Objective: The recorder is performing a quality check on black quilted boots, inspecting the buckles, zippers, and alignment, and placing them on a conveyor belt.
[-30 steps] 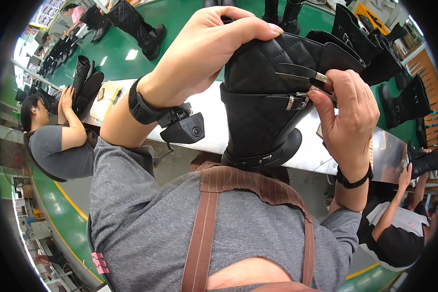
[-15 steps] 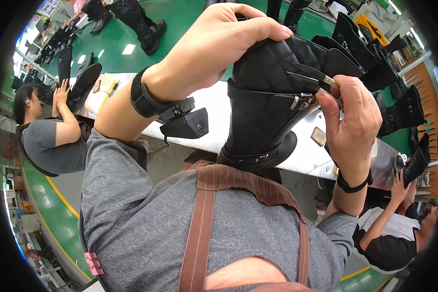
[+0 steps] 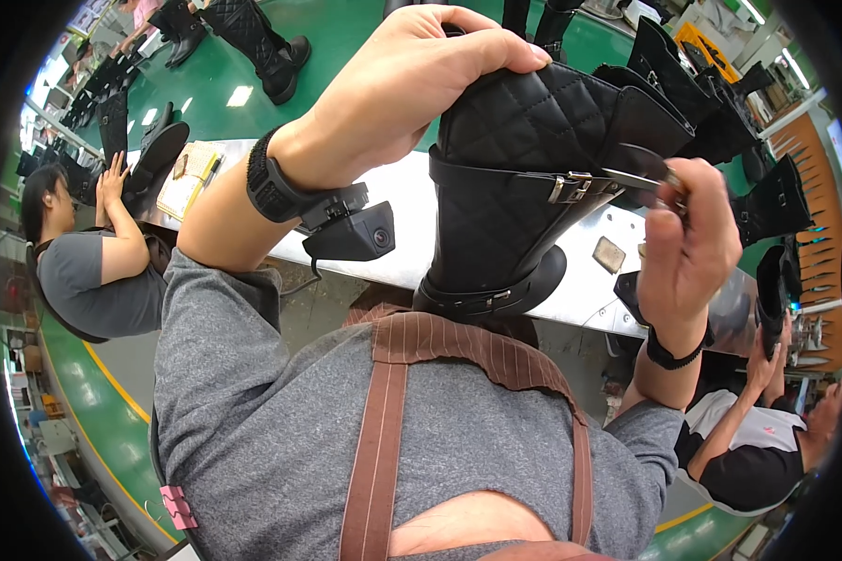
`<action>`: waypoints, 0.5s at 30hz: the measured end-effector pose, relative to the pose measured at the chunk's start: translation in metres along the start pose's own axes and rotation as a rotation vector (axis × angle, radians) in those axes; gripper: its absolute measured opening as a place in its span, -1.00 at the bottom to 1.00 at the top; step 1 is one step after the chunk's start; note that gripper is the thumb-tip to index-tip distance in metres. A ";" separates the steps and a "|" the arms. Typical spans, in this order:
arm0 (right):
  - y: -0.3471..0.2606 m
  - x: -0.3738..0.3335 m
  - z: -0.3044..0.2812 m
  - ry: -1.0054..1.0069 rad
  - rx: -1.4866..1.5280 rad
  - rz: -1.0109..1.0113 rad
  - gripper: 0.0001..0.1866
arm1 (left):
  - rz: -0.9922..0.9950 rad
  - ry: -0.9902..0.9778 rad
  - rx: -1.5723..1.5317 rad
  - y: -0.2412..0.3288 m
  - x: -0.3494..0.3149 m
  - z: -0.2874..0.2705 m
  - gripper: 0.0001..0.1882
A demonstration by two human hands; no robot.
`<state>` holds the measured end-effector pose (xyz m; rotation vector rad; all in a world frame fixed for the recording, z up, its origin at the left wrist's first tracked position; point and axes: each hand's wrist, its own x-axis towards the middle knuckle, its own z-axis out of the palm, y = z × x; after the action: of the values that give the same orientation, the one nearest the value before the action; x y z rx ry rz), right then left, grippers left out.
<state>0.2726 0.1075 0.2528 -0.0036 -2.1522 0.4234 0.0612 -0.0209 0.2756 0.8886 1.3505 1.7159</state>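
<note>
A tall black quilted boot (image 3: 496, 229) stands upright on the metal table in front of me. My left hand (image 3: 421, 89) is closed on the top edge of its shaft, thumb on the outside. In my right hand (image 3: 688, 248) is a pair of thread snips (image 3: 636, 175), gripped between thumb and fingers. The two blades are parted and point left, close to the end of the upper strap by its silver buckle (image 3: 573, 189). Whether the tips touch the strap, I cannot tell. A second strap with a buckle (image 3: 498, 300) circles the ankle.
A small brownish block (image 3: 609, 255) lies on the metal table (image 3: 398, 210) right of the boot. More black boots (image 3: 660, 70) stand on the green surface (image 3: 346, 33) beyond. Co-workers sit at left (image 3: 94, 252) and right (image 3: 748, 439), the right one handling a boot.
The snips have moved down and right, from over the quilted shaft to beside the upper buckle. My left hand keeps its hold. The right co-worker's boot has turned more upright.
</note>
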 end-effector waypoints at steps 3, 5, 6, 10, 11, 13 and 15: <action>0.006 -0.003 -0.003 0.096 -0.080 -0.052 -0.59 | -0.010 0.005 -0.018 0.000 -0.001 -0.002 -0.88; 0.014 -0.010 -0.006 0.162 0.034 -0.056 -0.61 | -0.009 0.001 0.002 -0.001 -0.001 -0.003 -0.88; 0.015 -0.012 -0.007 0.230 0.151 -0.058 -0.63 | -0.007 -0.002 -0.002 -0.001 -0.001 -0.003 -0.88; 0.007 -0.001 0.004 0.006 -0.308 -0.001 -0.69 | -0.015 0.006 -0.024 -0.001 -0.001 -0.003 -0.89; 0.007 0.002 0.009 -0.006 -0.340 -0.036 -0.68 | -0.020 -0.003 -0.021 0.000 -0.001 -0.003 -0.89; 0.006 0.004 0.014 -0.021 -0.406 -0.099 -0.67 | -0.017 0.002 -0.019 -0.001 -0.002 -0.003 -0.90; 0.006 0.007 0.016 -0.019 -0.420 -0.127 -0.66 | -0.013 0.009 -0.018 -0.002 -0.003 -0.002 -0.90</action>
<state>0.2551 0.1100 0.2482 -0.0991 -2.2080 -0.1069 0.0607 -0.0239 0.2735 0.8614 1.3423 1.7215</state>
